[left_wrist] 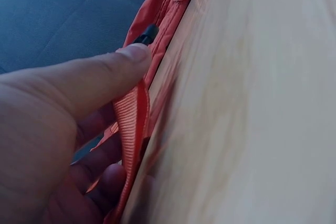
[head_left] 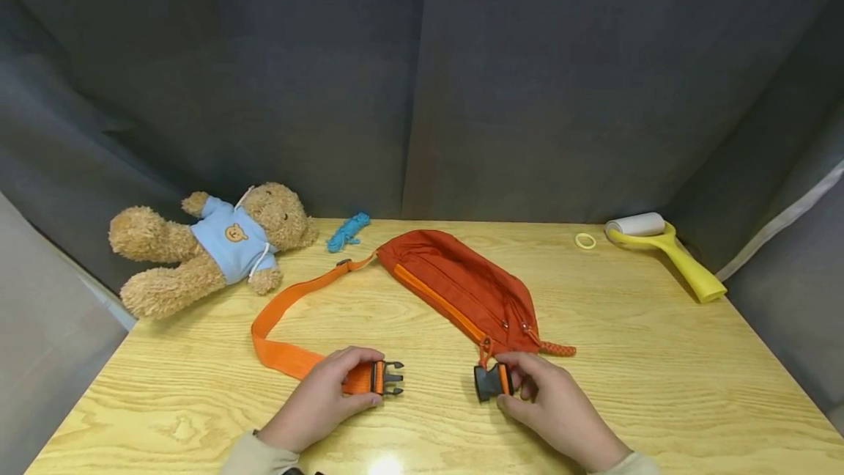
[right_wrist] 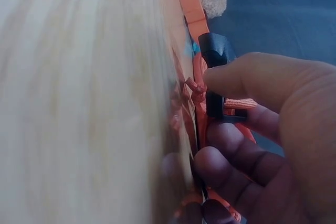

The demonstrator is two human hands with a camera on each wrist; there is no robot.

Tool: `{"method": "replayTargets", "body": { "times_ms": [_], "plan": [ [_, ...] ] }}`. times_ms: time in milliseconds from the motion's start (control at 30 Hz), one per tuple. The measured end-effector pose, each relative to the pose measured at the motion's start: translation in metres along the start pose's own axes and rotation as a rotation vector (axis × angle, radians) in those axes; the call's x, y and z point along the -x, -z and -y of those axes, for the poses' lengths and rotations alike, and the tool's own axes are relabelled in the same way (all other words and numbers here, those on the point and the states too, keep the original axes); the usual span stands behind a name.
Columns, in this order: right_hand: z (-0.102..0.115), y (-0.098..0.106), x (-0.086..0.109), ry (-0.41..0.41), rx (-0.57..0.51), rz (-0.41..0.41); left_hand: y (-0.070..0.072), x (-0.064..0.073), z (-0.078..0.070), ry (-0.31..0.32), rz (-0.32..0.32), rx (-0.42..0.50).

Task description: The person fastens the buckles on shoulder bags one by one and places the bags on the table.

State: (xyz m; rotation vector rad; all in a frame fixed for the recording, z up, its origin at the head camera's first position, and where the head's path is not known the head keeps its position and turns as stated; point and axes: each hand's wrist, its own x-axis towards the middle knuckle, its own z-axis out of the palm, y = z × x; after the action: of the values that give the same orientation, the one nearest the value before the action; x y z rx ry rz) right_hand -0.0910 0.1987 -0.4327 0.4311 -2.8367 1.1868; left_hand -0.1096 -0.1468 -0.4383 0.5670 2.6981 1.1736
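A red-orange waist bag (head_left: 461, 288) lies on the wooden table, its orange strap (head_left: 283, 358) curving round to the left. My left hand (head_left: 330, 394) pinches the pronged black buckle half (head_left: 387, 378) at the strap's end, prongs pointing right. Across a gap, my right hand (head_left: 550, 402) grips the black socket half of the buckle (head_left: 489, 383) between thumb and fingers, near the bag's lower corner. In the right wrist view the thumb presses on the socket half (right_wrist: 215, 51). The left wrist view shows the thumb over the strap webbing (left_wrist: 131, 111), hiding most of the pronged half.
A teddy bear (head_left: 231, 240) in a blue shirt lies at the back left, beside a bundle of blue cord (head_left: 348, 232). At the back right are a yellow ring (head_left: 585, 241) and a lint roller (head_left: 686, 259) with a yellow handle. Dark curtains (head_left: 422, 79) enclose the table.
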Motion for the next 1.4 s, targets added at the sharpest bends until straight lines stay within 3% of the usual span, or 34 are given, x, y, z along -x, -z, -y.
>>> {"method": "replayTargets", "body": {
  "times_ms": [233, 567, 1167, 1400],
  "plan": [
    [0.0, -0.002, 0.001, -0.03, -0.015, 0.011, -0.002, 0.0, 0.002, 0.007, 0.007, 0.009],
    [-0.004, -0.01, 0.003, -0.13, -0.2, -0.016, -0.006, 0.0, 0.01, 0.035, 0.005, 0.056],
    [-0.006, -0.01, 0.002, -0.072, -0.205, -0.04, -0.005, 0.0, 0.007, 0.046, -0.008, 0.089],
    [-0.005, -0.01, 0.002, -0.09, -0.212, -0.029, -0.007, 0.0, 0.007, 0.045, -0.019, 0.094]
  ]
}}
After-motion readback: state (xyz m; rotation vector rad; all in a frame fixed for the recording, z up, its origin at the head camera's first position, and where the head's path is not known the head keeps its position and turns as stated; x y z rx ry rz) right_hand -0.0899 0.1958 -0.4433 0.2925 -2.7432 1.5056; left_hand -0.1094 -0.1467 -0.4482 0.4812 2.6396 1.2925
